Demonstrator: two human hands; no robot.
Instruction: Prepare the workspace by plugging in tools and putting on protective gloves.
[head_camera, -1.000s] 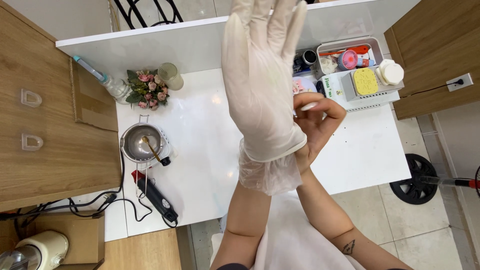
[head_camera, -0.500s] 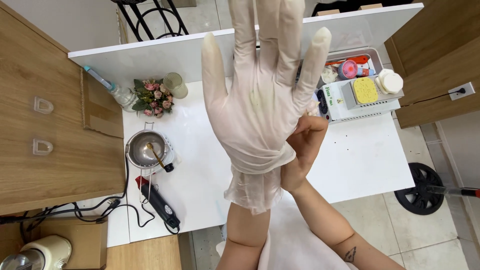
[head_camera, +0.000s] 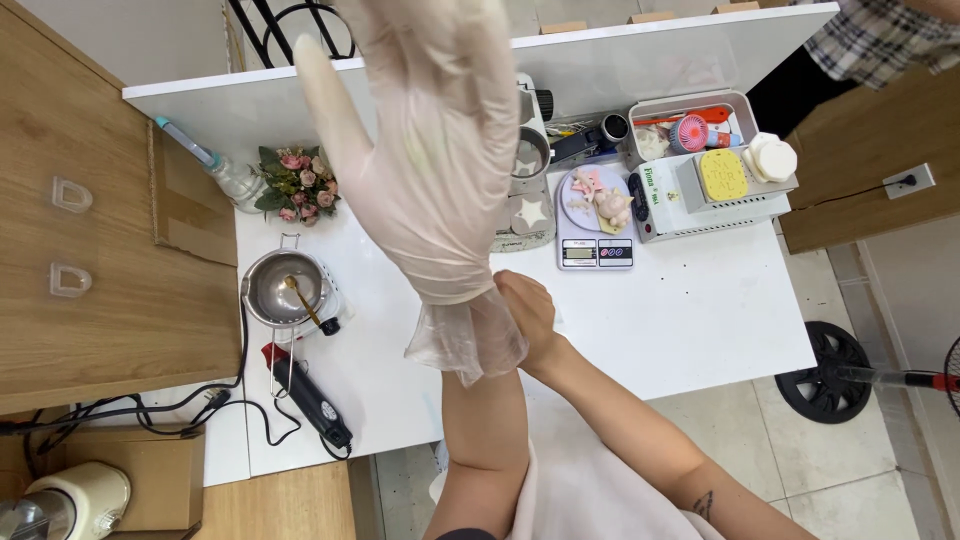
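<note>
Head view: right hand (head_camera: 527, 305) has dropped to the glove (head_camera: 430, 160) cuff (left hand).

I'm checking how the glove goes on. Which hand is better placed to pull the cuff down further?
The right hand. It is bare and already pinching the loose cuff at the wrist, while the left hand is inside the glove, raised with fingers spread.

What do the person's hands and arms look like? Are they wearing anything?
The left hand wears a thin, see-through whitish disposable glove, with a loose, crinkly cuff bunched at the wrist. The right hand is bare, with no glove and no rings that I can see. Both forearms are bare, without sleeves. The right forearm has a small dark tattoo near the elbow.
</note>
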